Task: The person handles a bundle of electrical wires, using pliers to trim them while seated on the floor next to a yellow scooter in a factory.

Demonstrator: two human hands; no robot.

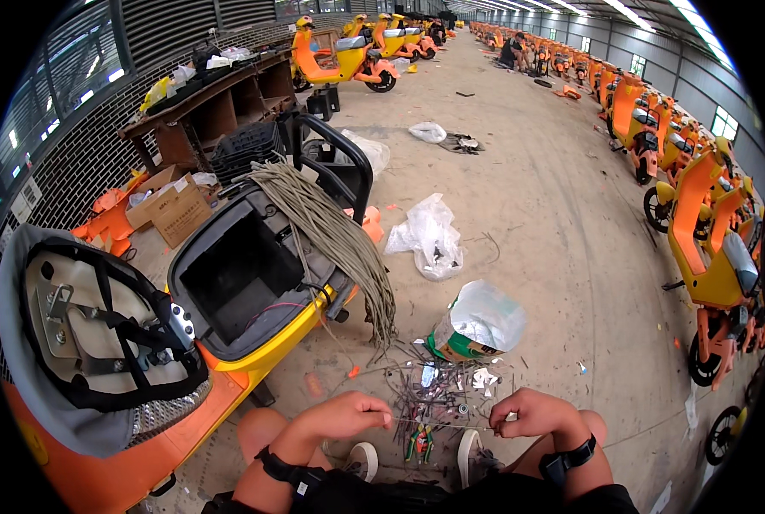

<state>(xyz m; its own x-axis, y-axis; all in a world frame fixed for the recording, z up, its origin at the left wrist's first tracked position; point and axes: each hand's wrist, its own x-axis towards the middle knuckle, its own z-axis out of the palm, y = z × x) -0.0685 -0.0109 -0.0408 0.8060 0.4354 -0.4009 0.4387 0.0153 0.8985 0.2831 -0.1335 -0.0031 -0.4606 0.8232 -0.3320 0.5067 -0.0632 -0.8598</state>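
Observation:
A thin pale strand (444, 424), cord or wire, runs nearly straight between my two hands in front of my knees. My left hand (348, 415) is closed on its left end, and my right hand (532, 412) pinches the right end. Below the strand, green-and-red handled pliers (419, 444) lie on the floor between my shoes. Just beyond are scattered dark scraps (429, 390) of cut pieces. A whitish bucket (488, 319) with a green band stands tilted behind them.
To my left is an orange-yellow scooter (228, 390) with its seat (99, 338) flipped up, its storage box (241, 265) exposed and a grey-green cord bundle (335, 227) draped over it. A clear plastic bag (429, 236) lies ahead. Parked scooters (699, 231) line the right side.

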